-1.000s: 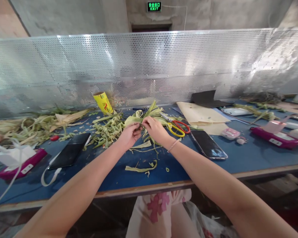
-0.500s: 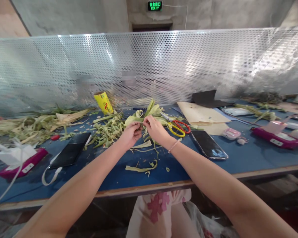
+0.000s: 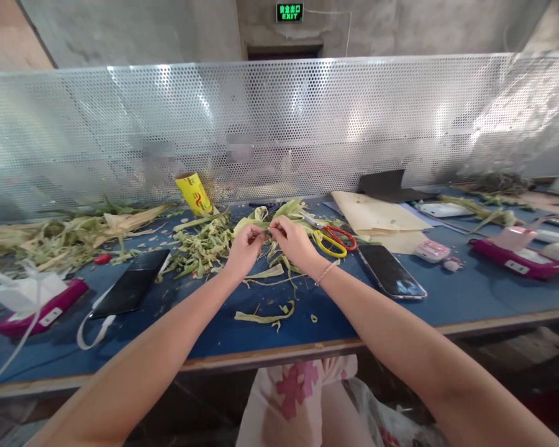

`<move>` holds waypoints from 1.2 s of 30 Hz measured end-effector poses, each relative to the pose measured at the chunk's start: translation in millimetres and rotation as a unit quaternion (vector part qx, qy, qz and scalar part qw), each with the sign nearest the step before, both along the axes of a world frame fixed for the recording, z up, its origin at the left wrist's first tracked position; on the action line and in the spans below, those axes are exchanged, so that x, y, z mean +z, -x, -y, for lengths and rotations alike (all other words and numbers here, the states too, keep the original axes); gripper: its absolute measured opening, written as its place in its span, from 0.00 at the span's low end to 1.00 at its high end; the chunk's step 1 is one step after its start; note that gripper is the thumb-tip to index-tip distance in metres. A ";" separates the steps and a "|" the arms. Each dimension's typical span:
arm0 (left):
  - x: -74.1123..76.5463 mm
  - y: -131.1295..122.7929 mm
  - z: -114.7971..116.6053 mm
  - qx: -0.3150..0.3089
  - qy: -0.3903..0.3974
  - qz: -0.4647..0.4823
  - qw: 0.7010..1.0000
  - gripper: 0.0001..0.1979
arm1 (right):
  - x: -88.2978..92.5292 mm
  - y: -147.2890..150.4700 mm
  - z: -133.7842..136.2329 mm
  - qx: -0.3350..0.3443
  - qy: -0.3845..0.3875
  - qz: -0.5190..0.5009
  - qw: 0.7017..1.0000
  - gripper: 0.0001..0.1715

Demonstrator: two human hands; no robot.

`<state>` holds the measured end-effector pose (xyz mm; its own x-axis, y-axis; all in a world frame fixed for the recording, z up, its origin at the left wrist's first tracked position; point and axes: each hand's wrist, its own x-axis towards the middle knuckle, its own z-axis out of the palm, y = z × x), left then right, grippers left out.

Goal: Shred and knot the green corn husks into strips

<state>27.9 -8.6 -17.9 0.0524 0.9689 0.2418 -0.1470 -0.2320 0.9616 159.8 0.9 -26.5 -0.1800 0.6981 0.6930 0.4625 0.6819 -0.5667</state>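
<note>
My left hand and my right hand meet over the middle of the blue table, fingertips almost touching. Both are closed in a pinch on a thin strip of pale green plant leaf, which looks like corn husk; the fingers hide most of it. Wider husk leaves fan out just behind the fingers. A heap of curled green husk pieces lies left of my left hand. Scissors with red and yellow handles rest to the right of my right hand. Loose husk strips lie nearer the front edge.
A yellow can leans before the perforated metal screen. Phones flank my arms: one on the left, another on the right. Brown paper, a pink case and magenta power strips lie farther out.
The upright leaf behind my fingers has tipped lower. My left fingers have shifted slightly and curl more tightly near the right fingertips; the right hand stays nearly in place.
</note>
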 end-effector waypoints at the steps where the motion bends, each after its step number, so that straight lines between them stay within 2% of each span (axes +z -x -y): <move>1: -0.4 0.7 -0.5 0.008 -0.023 -0.026 0.999 0.06 | -0.1 -0.1 0.0 0.000 0.003 -0.007 1.000 0.04; 4: -1.3 2.5 -1.5 0.029 -0.083 -0.090 0.992 0.06 | -0.3 -0.2 0.3 0.003 0.002 -0.016 1.000 0.03; 9: -1.4 1.3 1.1 0.019 -0.084 -0.103 0.991 0.05 | -0.5 -1.7 0.5 0.000 -0.013 -0.030 0.999 0.02; 14: 1.2 -4.6 6.8 -0.002 -0.027 -0.024 0.999 0.05 | -1.0 -5.3 -1.1 -0.020 -0.082 0.036 0.996 0.08; 18: 2.9 -6.1 8.2 0.000 0.004 0.035 0.999 0.05 | -1.8 -5.1 -2.6 -0.022 -0.105 0.100 0.989 0.11; 27: 5.2 -6.6 8.7 0.004 0.016 0.034 0.999 0.06 | -0.6 -3.0 -1.4 -0.017 -0.115 0.039 0.992 0.07; 32: 3.9 -2.7 4.1 -0.039 0.075 0.103 0.991 0.06 | -0.5 -2.0 -1.3 0.002 -0.124 0.045 0.991 0.08; 36: 1.6 0.1 0.4 -0.061 0.082 0.129 0.986 0.05 | -1.1 -1.1 -1.8 0.020 -0.110 0.043 0.993 0.07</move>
